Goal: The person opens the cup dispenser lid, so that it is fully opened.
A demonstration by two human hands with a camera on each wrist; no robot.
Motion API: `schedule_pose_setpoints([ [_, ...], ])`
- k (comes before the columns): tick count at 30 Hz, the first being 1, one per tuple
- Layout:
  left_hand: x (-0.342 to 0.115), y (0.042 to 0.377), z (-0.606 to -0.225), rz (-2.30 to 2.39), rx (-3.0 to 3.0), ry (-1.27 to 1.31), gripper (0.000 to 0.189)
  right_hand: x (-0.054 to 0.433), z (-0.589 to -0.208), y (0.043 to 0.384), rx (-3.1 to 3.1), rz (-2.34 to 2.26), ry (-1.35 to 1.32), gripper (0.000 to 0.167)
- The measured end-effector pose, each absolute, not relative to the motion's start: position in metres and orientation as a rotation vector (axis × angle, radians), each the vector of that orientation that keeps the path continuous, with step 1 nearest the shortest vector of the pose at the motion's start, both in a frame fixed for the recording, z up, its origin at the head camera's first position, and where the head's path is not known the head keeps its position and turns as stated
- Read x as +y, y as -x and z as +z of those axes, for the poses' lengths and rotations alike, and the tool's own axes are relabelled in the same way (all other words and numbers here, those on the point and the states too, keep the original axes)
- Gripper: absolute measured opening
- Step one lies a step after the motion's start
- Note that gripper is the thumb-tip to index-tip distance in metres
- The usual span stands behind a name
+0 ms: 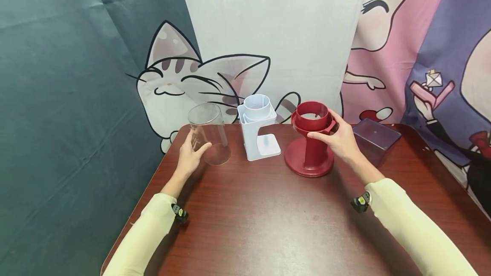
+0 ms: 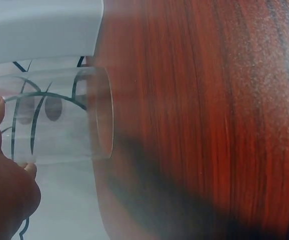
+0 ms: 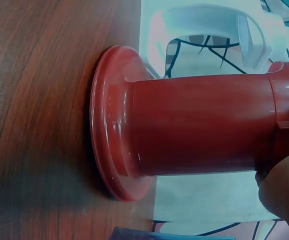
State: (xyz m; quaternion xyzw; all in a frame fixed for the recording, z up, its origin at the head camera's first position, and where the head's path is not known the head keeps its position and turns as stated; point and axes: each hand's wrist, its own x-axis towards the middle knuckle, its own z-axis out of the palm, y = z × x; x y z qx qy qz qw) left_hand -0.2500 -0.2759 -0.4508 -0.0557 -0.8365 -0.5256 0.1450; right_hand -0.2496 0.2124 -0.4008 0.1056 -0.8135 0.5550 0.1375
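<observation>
At the table's far left my left hand (image 1: 189, 155) holds a clear open-topped plastic cylinder (image 1: 215, 133), thumb on the near side and fingers behind the wall. In the left wrist view the cylinder (image 2: 59, 120) shows its lower rim close to the tabletop. My right hand (image 1: 343, 139) grips a red plastic stand (image 1: 313, 150) near its top, where a round collar sits over a thick column and wide disc base. The right wrist view shows the stand's column (image 3: 204, 125) sideways, with my thumb beside the collar. The stand's base is on the table.
Between the hands, a white stand (image 1: 250, 139) with a round cup on top and a square foot is at the table's back edge. A dark purple translucent box (image 1: 377, 135) lies right of the red stand. A printed curtain (image 1: 276, 20) hangs behind the brown table (image 1: 264, 225).
</observation>
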Motion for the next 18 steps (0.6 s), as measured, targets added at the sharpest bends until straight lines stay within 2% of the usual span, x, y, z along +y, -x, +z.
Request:
schedule_pose_setpoints([
  [18, -0.2727, 0.2572, -0.4558, -1.463, -2.383, 0.195, 0.092, 0.2201, -0.4055, 0.2596, -2.345, 1.582, -0.271, 0.087],
])
